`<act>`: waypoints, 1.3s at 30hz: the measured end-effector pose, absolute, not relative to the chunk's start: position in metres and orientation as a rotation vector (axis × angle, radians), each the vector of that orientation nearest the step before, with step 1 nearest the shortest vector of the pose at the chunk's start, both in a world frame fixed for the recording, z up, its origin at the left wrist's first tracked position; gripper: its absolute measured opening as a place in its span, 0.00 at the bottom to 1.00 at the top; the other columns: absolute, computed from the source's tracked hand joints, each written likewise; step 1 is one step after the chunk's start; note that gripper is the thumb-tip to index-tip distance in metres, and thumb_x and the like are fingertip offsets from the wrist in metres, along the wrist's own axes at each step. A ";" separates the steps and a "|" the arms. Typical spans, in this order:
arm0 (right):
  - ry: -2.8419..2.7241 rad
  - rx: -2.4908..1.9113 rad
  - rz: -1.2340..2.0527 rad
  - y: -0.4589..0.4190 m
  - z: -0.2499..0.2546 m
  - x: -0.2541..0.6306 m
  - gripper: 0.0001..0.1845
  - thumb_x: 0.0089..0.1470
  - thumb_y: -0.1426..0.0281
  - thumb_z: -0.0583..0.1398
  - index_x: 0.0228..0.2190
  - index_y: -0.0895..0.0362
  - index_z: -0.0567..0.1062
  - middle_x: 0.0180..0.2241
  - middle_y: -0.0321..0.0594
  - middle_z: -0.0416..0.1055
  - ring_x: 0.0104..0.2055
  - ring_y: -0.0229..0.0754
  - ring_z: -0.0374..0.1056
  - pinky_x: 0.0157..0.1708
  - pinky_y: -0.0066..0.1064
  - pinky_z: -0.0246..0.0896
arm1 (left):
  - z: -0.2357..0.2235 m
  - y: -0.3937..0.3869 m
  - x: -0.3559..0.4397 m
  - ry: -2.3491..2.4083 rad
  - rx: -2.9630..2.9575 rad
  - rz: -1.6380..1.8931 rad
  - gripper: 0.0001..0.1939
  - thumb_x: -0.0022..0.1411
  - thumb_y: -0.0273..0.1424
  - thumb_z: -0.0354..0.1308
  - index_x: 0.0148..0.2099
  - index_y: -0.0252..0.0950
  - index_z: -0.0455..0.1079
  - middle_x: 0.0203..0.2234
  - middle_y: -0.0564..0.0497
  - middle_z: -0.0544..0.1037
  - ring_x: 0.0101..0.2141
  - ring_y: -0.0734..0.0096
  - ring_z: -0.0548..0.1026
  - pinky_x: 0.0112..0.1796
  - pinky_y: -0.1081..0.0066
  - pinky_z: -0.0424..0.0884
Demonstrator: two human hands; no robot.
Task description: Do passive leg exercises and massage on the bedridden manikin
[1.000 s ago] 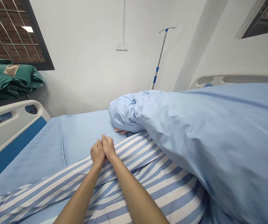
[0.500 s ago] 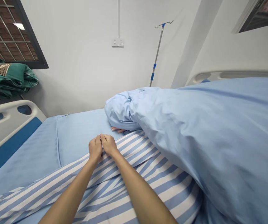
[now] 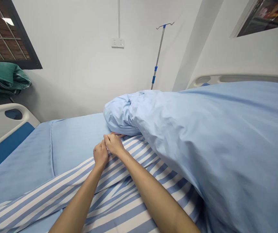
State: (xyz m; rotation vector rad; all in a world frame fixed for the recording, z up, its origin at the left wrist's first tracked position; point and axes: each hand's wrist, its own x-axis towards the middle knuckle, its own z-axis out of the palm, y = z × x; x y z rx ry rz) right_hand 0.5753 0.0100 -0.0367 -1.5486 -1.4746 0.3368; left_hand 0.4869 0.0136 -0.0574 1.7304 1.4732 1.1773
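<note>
Both my hands are together at the far edge of a blue-and-white striped garment [image 3: 126, 207] spread over the bed. My left hand [image 3: 101, 153] is closed on the cloth, its knuckles up. Right beside it, my right hand [image 3: 114, 144] is closed on the same edge, its fingertips touching or nearly touching the left hand. The cloth inside the fingers is hidden. Just beyond my right hand, part of another hand [image 3: 121, 135] shows under the light blue quilt [image 3: 177, 126]; whether it is a person's or a manikin's I cannot tell.
The light blue sheet [image 3: 78, 136] covers the bed. A white and blue bed end [image 3: 8, 129] stands at the left, another bed rail [image 3: 238, 77] at the right. Behind are an IV pole [image 3: 158, 53], a wall socket [image 3: 117, 42] and a folded green cloth bundle [image 3: 8, 79].
My right hand has moved slightly up and away along the garment's edge, now overlapping the hand under the quilt. The view has turned a little to the right.
</note>
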 end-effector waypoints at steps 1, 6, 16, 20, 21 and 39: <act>-1.504 -1.563 0.296 0.008 -0.038 0.579 0.21 0.57 0.63 0.49 0.17 0.57 0.67 0.18 0.37 0.66 0.24 0.36 0.57 0.26 0.28 0.46 | -0.057 0.014 0.487 1.500 1.748 1.170 0.23 0.59 0.42 0.38 0.18 0.38 0.58 0.14 0.53 0.64 0.21 0.73 0.59 0.24 0.72 0.54; -1.394 -1.548 0.323 0.006 -0.050 0.589 0.24 0.58 0.62 0.46 0.16 0.57 0.66 0.16 0.34 0.63 0.21 0.34 0.55 0.23 0.27 0.44 | -0.050 0.023 0.499 1.517 1.737 1.115 0.21 0.57 0.42 0.40 0.16 0.38 0.54 0.12 0.55 0.59 0.20 0.75 0.58 0.23 0.72 0.52; -1.199 -1.437 0.374 0.005 -0.037 0.601 0.23 0.58 0.62 0.44 0.20 0.58 0.68 0.19 0.37 0.66 0.25 0.37 0.59 0.28 0.26 0.53 | -0.047 0.022 0.535 1.409 1.636 1.108 0.23 0.56 0.45 0.41 0.18 0.37 0.63 0.18 0.49 0.71 0.23 0.71 0.65 0.24 0.72 0.57; -1.303 -1.525 0.243 -0.004 -0.031 0.609 0.22 0.59 0.63 0.45 0.23 0.57 0.71 0.24 0.39 0.70 0.28 0.37 0.61 0.31 0.27 0.53 | -0.052 0.020 0.534 1.420 1.685 1.052 0.24 0.57 0.45 0.41 0.20 0.36 0.66 0.19 0.48 0.73 0.23 0.70 0.66 0.24 0.72 0.56; -1.304 -1.551 0.249 -0.004 -0.032 0.611 0.21 0.59 0.64 0.46 0.23 0.57 0.72 0.24 0.40 0.71 0.28 0.38 0.62 0.31 0.27 0.53 | -0.051 0.021 0.536 1.425 1.678 1.068 0.23 0.57 0.44 0.42 0.20 0.36 0.66 0.19 0.49 0.73 0.23 0.71 0.66 0.24 0.72 0.57; -1.169 -1.655 0.056 0.004 -0.039 0.659 0.23 0.58 0.61 0.43 0.21 0.57 0.69 0.21 0.41 0.70 0.25 0.38 0.60 0.27 0.27 0.52 | -0.049 0.020 0.574 1.331 1.859 1.048 0.23 0.59 0.38 0.38 0.27 0.35 0.72 0.26 0.46 0.76 0.29 0.69 0.69 0.31 0.72 0.59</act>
